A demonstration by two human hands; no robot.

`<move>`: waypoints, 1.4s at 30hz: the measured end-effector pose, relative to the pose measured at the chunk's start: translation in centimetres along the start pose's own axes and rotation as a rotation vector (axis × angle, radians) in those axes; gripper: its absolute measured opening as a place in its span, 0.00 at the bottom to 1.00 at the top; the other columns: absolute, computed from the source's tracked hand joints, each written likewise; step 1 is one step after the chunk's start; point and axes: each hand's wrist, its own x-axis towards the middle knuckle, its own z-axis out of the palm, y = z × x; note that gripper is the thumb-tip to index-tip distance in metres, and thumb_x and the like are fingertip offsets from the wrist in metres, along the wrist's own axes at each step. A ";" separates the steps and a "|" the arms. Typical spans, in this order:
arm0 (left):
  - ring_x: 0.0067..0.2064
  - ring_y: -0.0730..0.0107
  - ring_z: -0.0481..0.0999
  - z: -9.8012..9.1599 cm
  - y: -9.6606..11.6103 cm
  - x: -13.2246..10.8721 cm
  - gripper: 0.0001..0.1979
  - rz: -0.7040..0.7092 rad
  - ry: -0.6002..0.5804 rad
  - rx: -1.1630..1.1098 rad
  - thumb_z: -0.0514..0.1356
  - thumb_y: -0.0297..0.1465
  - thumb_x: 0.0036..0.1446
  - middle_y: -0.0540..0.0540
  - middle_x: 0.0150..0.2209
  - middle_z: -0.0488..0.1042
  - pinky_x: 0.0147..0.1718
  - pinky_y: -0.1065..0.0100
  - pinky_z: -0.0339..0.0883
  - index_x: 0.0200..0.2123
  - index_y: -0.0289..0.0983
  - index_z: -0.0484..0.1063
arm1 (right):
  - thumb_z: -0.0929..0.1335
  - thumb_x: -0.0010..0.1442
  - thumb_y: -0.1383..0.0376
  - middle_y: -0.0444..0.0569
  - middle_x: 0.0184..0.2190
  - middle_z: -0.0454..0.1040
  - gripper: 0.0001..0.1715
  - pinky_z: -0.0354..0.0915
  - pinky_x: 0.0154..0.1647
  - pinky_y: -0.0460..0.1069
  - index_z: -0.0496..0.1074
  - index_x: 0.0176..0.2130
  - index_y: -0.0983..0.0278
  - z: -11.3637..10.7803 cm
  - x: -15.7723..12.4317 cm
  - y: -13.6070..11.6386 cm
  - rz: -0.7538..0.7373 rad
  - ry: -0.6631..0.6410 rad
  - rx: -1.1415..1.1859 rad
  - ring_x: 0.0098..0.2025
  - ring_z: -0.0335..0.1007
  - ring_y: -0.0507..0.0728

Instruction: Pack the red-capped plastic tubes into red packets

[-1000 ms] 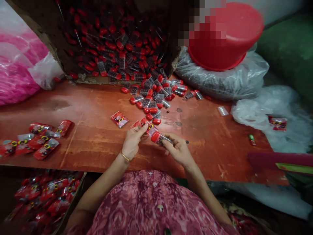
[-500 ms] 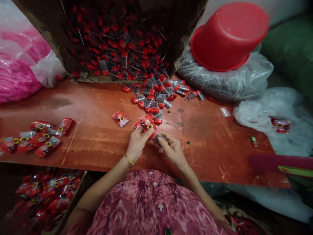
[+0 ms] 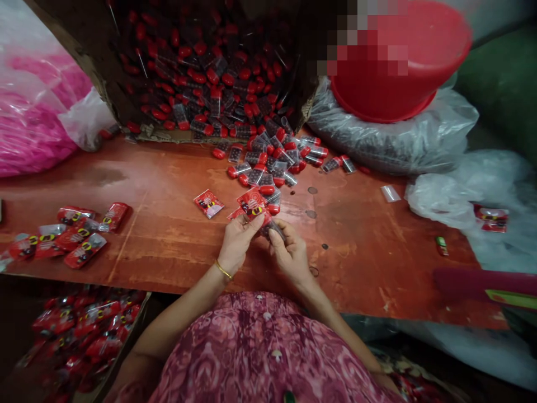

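My left hand (image 3: 239,238) pinches a small red printed packet (image 3: 253,204) by its lower end, above the table. My right hand (image 3: 289,246) is closed on a small clear container of dark beads (image 3: 272,226), which meets the packet's near end. The fingers partly hide whether the container sits inside it. Another printed packet (image 3: 208,203) lies flat to the left of my hands. Just beyond my fingers spreads a pile of red-capped clear containers (image 3: 268,159).
An open cardboard box (image 3: 168,134) full of red-capped containers stands at the back. Several filled packets (image 3: 79,235) lie at left, above a lower box of packets (image 3: 84,330). A red bucket (image 3: 386,95) rests upside down on a plastic sack (image 3: 377,145) at back right.
My right hand has moved slightly in towards my left, bringing the container up against the packet. The packet stands a little higher. The whole view has shifted slightly.
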 end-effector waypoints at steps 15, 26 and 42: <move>0.25 0.75 0.70 -0.8 0.5 0.5 0.13 -0.005 -0.127 0.061 0.69 0.36 0.36 0.50 0.22 0.74 0.27 0.72 0.63 0.22 0.33 0.74 | 0.70 0.51 0.53 0.37 0.22 0.66 0.17 0.57 0.16 0.43 0.65 0.33 0.62 0.8 1.1 -0.3 0.150 -0.092 0.272 0.15 0.59 0.45; 0.18 0.80 0.64 -0.3 -0.8 0.6 0.16 -0.042 -0.154 0.027 0.66 0.42 0.42 0.50 0.22 0.73 0.13 0.76 0.54 0.28 0.33 0.76 | 0.68 0.52 0.51 0.38 0.18 0.68 0.19 0.60 0.18 0.43 0.67 0.34 0.63 1.0 0.3 0.3 0.167 -0.004 0.215 0.15 0.63 0.47; 0.36 0.68 0.77 -1.9 1.1 -0.2 0.10 -0.148 -0.044 -0.192 0.66 0.34 0.46 0.47 0.29 0.78 0.37 0.69 0.69 0.29 0.34 0.74 | 0.70 0.48 0.51 0.38 0.16 0.61 0.20 0.56 0.20 0.45 0.62 0.23 0.62 2.5 3.1 2.1 -0.256 0.063 -0.237 0.18 0.55 0.48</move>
